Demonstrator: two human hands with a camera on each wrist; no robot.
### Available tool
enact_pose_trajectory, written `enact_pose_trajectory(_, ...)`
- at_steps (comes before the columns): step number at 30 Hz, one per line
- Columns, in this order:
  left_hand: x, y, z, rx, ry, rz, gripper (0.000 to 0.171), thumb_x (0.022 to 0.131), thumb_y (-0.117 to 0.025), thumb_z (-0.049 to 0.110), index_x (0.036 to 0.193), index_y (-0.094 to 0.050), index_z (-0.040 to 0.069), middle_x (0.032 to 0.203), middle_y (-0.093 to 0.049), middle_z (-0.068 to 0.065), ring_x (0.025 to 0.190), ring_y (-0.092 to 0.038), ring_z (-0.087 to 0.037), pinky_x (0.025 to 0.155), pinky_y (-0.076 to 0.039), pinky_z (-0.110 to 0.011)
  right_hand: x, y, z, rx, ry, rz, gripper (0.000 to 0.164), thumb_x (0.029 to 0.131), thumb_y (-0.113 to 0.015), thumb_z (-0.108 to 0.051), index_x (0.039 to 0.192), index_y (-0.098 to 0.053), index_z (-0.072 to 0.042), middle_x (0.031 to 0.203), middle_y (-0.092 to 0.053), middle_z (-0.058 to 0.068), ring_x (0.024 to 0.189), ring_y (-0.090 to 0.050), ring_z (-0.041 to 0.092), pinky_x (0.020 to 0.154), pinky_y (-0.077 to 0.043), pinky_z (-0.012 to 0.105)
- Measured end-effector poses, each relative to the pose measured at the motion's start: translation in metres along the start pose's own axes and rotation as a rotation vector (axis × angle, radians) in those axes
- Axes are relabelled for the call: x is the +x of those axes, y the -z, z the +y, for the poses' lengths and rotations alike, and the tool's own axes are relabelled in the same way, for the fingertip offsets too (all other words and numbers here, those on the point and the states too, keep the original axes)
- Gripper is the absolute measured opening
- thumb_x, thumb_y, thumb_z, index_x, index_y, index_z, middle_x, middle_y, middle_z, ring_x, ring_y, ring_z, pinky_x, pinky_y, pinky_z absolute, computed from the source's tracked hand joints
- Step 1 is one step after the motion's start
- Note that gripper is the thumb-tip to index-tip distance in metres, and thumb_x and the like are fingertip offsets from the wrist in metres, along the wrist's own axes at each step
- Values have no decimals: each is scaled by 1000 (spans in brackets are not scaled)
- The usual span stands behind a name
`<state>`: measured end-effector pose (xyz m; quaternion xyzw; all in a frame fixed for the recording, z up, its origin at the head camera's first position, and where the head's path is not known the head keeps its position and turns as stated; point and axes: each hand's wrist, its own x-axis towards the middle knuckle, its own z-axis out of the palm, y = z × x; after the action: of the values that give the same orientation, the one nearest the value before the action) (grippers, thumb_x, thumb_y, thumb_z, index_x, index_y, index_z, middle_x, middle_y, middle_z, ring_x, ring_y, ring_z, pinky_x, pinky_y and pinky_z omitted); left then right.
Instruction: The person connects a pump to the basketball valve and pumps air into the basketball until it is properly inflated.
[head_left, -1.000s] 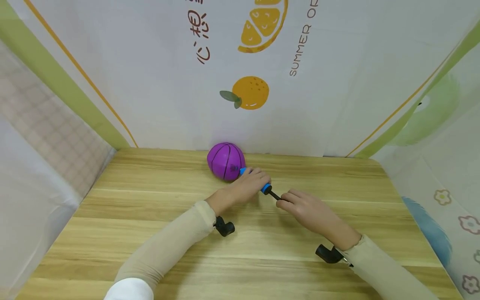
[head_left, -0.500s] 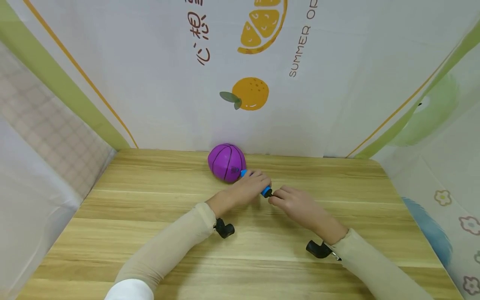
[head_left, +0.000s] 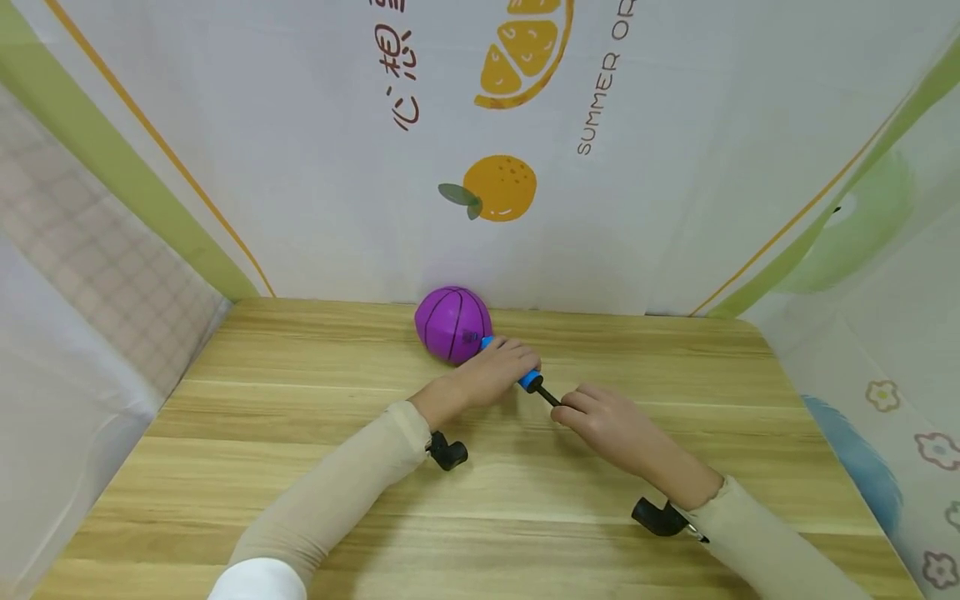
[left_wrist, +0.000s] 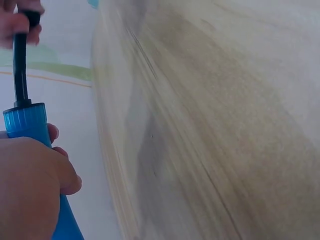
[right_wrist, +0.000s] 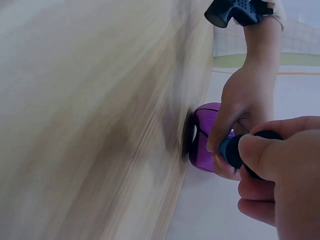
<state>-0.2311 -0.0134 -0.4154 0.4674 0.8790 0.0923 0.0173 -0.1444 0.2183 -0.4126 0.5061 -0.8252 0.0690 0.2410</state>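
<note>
A purple ball (head_left: 448, 323) with black seam lines sits near the back edge of the table; its outline is not fully round. Against its right side points the tip of a blue hand pump (head_left: 531, 380). My left hand (head_left: 491, 372) grips the pump's barrel (left_wrist: 31, 122), fingers wrapped over it. With my right hand (head_left: 607, 425) I pinch the black handle (left_wrist: 31, 18) at the end of the rod (head_left: 550, 395), part of which shows out of the barrel. The spot where pump meets ball is hidden by my left hand in the right wrist view.
The wooden table (head_left: 300, 500) spreads around both arms. Behind it hangs a white cloth (head_left: 330, 208) with orange prints, close to the ball. Black wrist camera mounts (head_left: 447, 452) stick out under the sleeves.
My right hand moved in toward the barrel, pushing the rod nearly all the way in, then drew it out again. The left hand and ball shifted only slightly.
</note>
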Motion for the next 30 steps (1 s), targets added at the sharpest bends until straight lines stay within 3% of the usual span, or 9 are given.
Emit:
enact_pose_trajectory(1, 0, 0, 0, -2, 3, -4, 28, 98, -61, -3, 116, -58, 18, 127, -60, 3, 132, -47, -22, 116, -30, -41, -3, 2, -2, 10, 1, 7, 5, 94, -69, -3, 97, -71, -6, 88, -66, 2, 75, -58, 14, 63, -53, 25)
enact_pose_trajectory(3, 0, 1, 1, -1, 5, -11, 28, 99, -61, -2, 117, -58, 18, 129, -60, 3, 133, -46, -22, 116, -30, -40, -9, 6, -5, 26, -2, 18, 21, 106, -53, -11, 97, -71, -7, 89, -66, 2, 77, -60, 15, 64, -54, 24)
enact_pose_trajectory(5, 0, 1, 0, -2, 4, -15, 29, 98, -61, -3, 117, -58, 18, 130, -60, 3, 134, -46, -21, 117, -29, -40, -14, 10, -8, 37, -3, 33, 41, 112, -34, -20, 97, -71, -7, 90, -66, 1, 77, -60, 14, 65, -54, 24)
enact_pose_trajectory(6, 0, 1, 0, -3, 4, -16, 29, 98, -61, -3, 117, -58, 18, 131, -60, 3, 134, -46, -22, 117, -29, -40, -16, 12, -9, 43, -5, 39, 42, 112, -34, -20, 97, -71, -8, 90, -66, 1, 78, -60, 14, 65, -54, 24)
enact_pose_trajectory(7, 0, 0, 0, -2, 3, -14, 29, 98, -61, -4, 118, -58, 18, 131, -60, 3, 134, -46, -22, 117, -29, -41, -19, 14, -11, 45, -7, 50, 50, 112, -26, -24, 97, -71, -8, 90, -66, 0, 77, -60, 14, 65, -54, 24)
enact_pose_trajectory(14, -1, 2, -2, 10, 6, 1, 29, 99, -59, -3, 118, -59, 18, 130, -61, 3, 132, -47, -21, 119, -27, -40, -29, 23, -16, 75, 4, 99, 44, 112, -34, -23, 95, -72, -9, 88, -65, -1, 76, -59, 13, 62, -52, 20)
enact_pose_trajectory(20, -2, 3, -1, 12, 8, 14, 26, 100, -59, -1, 118, -59, 18, 129, -62, 3, 129, -48, -21, 119, -27, -42, -33, 29, -19, 58, -27, 53, 46, 113, -30, -22, 96, -72, -9, 91, -66, -1, 79, -59, 11, 66, -53, 22)
enact_pose_trajectory(28, -2, 4, 1, 23, 46, 1, 31, 98, -60, -4, 122, -57, 16, 131, -60, 2, 130, -47, -23, 120, -25, -47, -20, 24, -11, 10, 3, 90, 46, 112, -26, -16, 99, -69, -6, 93, -66, 4, 81, -60, 17, 67, -55, 26)
enact_pose_trajectory(30, -1, 4, 2, 19, 46, -5, 30, 99, -60, -3, 122, -56, 16, 131, -60, 1, 129, -46, -23, 119, -25, -47, -17, 21, -8, 7, -1, 79, 39, 112, -33, -14, 100, -69, -6, 94, -66, 4, 81, -60, 17, 67, -55, 27)
